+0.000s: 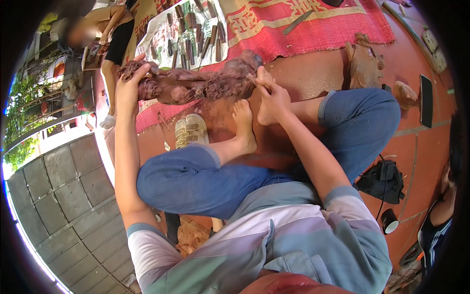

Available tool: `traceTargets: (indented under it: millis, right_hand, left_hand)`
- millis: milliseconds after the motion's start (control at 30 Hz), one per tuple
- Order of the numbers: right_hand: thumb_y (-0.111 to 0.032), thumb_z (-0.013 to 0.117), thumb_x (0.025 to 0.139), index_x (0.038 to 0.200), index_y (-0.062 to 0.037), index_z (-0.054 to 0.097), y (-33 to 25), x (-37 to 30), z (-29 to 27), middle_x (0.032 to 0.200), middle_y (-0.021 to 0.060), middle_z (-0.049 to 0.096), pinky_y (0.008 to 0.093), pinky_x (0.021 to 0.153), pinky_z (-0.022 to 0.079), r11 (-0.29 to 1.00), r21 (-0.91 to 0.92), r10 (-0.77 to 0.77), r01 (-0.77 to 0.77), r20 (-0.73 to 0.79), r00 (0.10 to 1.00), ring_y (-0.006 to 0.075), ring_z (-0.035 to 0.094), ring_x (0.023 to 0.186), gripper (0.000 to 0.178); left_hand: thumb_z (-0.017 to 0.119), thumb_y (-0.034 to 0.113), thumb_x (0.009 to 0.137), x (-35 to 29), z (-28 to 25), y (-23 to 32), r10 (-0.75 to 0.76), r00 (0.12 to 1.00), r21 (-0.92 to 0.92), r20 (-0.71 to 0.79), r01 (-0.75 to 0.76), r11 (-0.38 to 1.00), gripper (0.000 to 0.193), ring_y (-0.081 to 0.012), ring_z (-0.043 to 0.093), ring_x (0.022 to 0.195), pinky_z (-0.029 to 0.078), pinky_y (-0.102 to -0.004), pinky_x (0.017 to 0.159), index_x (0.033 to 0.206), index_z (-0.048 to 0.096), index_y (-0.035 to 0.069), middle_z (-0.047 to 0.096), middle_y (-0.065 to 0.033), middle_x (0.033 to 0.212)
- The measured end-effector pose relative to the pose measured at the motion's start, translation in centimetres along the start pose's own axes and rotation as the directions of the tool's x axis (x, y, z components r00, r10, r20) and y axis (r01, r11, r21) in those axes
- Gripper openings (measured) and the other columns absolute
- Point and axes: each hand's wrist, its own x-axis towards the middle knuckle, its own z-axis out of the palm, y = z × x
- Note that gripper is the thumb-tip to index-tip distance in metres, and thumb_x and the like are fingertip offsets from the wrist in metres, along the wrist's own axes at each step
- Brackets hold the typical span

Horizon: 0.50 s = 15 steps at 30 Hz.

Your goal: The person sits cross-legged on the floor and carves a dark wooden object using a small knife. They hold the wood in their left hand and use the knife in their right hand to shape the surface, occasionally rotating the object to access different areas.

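Note:
A long reddish-brown wood carving (pixel 205 85), cut with knobbly figures and deep hollows, lies across in front of me, raised above the floor. My left hand (pixel 129 88) is wrapped round its left end, the thumb over the top. At its right end my right hand (pixel 274 98) is closed on the edge, with a finger and thumb against the wood. Part of that grip is hidden. Just below the carving are my bare feet (pixel 243 125).
Many wood-handled carving tools (pixel 188 34) lie on a white cloth (pixel 147 46) over a red mat (pixel 323 36). A flat blade (pixel 297 22) rests on the mat. To the right are a wood chunk (pixel 364 63), a phone (pixel 426 100) and a cup (pixel 389 221). Another person (pixel 115 24) sits far left.

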Motion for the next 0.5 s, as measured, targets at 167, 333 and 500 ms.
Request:
traceTargets:
  millis: [167,333,500]
  right_hand:
    - [-0.030,0.054,0.089,0.117,-0.0242,0.059,-9.1,2.7,-2.3,0.085,0.0172,0.065,0.0472,0.074,0.049,0.956,0.230,0.184,-0.181,0.010,0.983,0.0340,0.064,0.082,0.029]
    - [-0.028,0.055,0.089,0.103,-0.0210,0.066,-7.4,-0.6,-2.0,0.078,0.0110,0.068,0.0453,0.060,0.050,0.975,0.134,0.151,-0.177,0.183,0.971,0.0303,0.065,0.067,0.019]
    - [-0.030,0.057,0.089,0.102,-0.0158,0.067,-7.2,2.3,-2.1,0.079,0.0111,0.068,0.0407,0.070,0.050,0.945,0.306,0.212,-0.118,-0.295,0.932,0.0297,0.066,0.074,0.022]
  left_hand:
    - [0.066,0.009,0.082,-1.0,0.6,0.2,-0.026,1.000,-0.029,-0.002,0.026,0.999,0.042,-0.0156,0.063,0.086,0.051,-0.0268,0.078,0.121,0.055,-0.002,0.063,-0.0080,0.101]
    - [0.065,0.008,0.082,-0.4,-0.3,-0.3,-0.023,1.000,-0.016,-0.019,0.023,1.000,0.041,-0.0153,0.062,0.089,0.049,-0.0271,0.080,0.121,0.056,-0.002,0.063,-0.0076,0.101]
    - [0.064,0.008,0.083,-0.6,-0.1,-0.4,-0.006,1.000,-0.023,0.015,0.006,1.000,0.040,-0.0150,0.062,0.088,0.050,-0.0261,0.078,0.120,0.056,-0.002,0.064,-0.0084,0.101]
